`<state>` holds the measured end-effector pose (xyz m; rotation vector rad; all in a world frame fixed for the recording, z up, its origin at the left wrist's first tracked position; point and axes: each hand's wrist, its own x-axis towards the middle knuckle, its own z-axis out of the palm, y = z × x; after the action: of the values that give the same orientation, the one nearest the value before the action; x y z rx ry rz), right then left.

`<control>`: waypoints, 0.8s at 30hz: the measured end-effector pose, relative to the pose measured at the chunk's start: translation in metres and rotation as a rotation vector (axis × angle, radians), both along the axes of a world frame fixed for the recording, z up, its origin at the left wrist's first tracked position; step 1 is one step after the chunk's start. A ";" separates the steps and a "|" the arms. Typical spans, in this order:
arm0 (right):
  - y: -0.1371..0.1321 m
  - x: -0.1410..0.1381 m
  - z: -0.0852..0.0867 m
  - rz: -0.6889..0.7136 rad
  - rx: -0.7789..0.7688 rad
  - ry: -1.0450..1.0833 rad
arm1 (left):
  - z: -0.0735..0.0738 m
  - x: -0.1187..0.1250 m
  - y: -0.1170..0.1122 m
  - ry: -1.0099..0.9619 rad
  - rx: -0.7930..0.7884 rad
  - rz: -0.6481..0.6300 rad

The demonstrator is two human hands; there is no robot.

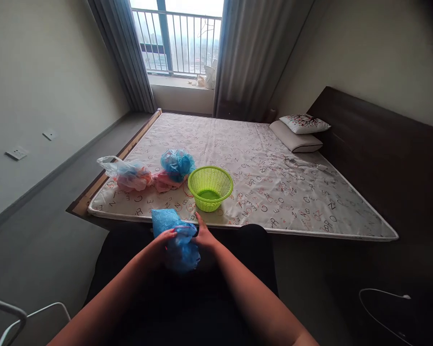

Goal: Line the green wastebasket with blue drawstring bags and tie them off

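Risk: the crumpled blue plastic bundle (180, 245) looks slick, so a loose hold could let it slip to the floor past the near mattress edge (310, 229), or catch the green plastic basket (210, 187) just beyond. Left hand (162, 242) is closed on it; right hand (205, 235) presses its side, fingers up, grip unclear. Both forearms reach forward, elbows out.

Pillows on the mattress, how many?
2. A white pillow with a tree print and a plain beige pillow lie together at the far right of the mattress, by the dark headboard. No others appear hidden.
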<state>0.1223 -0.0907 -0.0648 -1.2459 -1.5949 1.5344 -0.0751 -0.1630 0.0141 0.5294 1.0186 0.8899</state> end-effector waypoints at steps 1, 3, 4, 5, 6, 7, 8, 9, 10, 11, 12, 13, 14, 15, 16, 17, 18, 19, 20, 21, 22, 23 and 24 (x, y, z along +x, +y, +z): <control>-0.002 -0.001 0.000 0.038 -0.036 0.028 | 0.002 0.002 -0.004 0.000 0.021 -0.066; -0.002 -0.001 0.001 0.111 -0.130 0.083 | 0.008 0.002 -0.009 0.013 0.064 -0.201; -0.001 0.001 0.002 0.112 -0.177 0.115 | 0.012 0.000 -0.010 0.019 0.081 -0.265; 0.002 0.003 0.004 0.077 -0.219 0.149 | 0.017 -0.005 -0.010 0.032 0.089 -0.316; 0.006 0.006 0.006 0.007 -0.249 0.185 | 0.022 -0.011 -0.009 0.055 0.092 -0.342; 0.010 0.010 0.008 -0.084 -0.272 0.224 | 0.026 -0.018 -0.007 0.094 0.091 -0.346; 0.015 0.014 0.011 -0.179 -0.292 0.260 | 0.030 -0.028 -0.004 0.153 0.093 -0.332; 0.019 0.018 0.013 -0.261 -0.308 0.291 | 0.033 -0.038 -0.001 0.232 0.098 -0.311; 0.023 0.023 0.016 -0.312 -0.321 0.316 | 0.034 -0.049 0.002 0.333 0.105 -0.289; 0.026 0.028 0.019 -0.340 -0.333 0.339 | 0.033 -0.061 0.005 0.459 0.111 -0.265; 0.027 0.033 0.022 -0.359 -0.348 0.365 | 0.031 -0.072 0.008 0.612 0.108 -0.238; 0.027 0.039 0.025 -0.368 -0.362 0.388 | 0.026 -0.083 0.011 0.787 0.092 -0.205; 0.027 0.044 0.029 -0.366 -0.376 0.408 | 0.021 -0.093 0.014 0.965 0.069 -0.166; 0.025 0.049 0.033 -0.340 -0.395 0.419 | 0.014 -0.102 0.016 1.126 0.044 -0.136; 0.023 0.054 0.037 -0.289 -0.416 0.417 | 0.009 -0.110 0.019 1.257 0.030 -0.119; 0.022 0.058 0.041 -0.225 -0.432 0.401 | 0.004 -0.116 0.022 1.352 0.029 -0.116; 0.022 0.063 0.045 -0.155 -0.441 0.372 | 0.000 -0.120 0.025 1.416 0.038 -0.115; 0.022 0.066 0.049 -0.095 -0.438 0.331 | -0.001 -0.123 0.029 1.458 0.054 -0.109; 0.023 0.070 0.051 -0.052 -0.419 0.281 | -0.001 -0.125 0.034 1.482 0.069 -0.095; 0.026 0.072 0.052 -0.035 -0.380 0.222 | 0.000 -0.125 0.040 1.485 0.086 -0.070; 0.028 0.073 0.053 -0.050 -0.324 0.149 | 0.002 -0.125 0.046 1.461 0.106 -0.040; 0.031 0.072 0.052 -0.077 -0.265 0.066 | 0.004 -0.123 0.051 1.412 0.132 -0.016; 0.032 0.069 0.051 -0.111 -0.209 -0.015 | 0.006 -0.119 0.056 1.340 0.165 0.008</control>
<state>0.1909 -0.0582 -0.0143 -1.4360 -1.3769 1.6568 -0.1942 -0.1071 0.0202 1.3348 2.1429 0.5536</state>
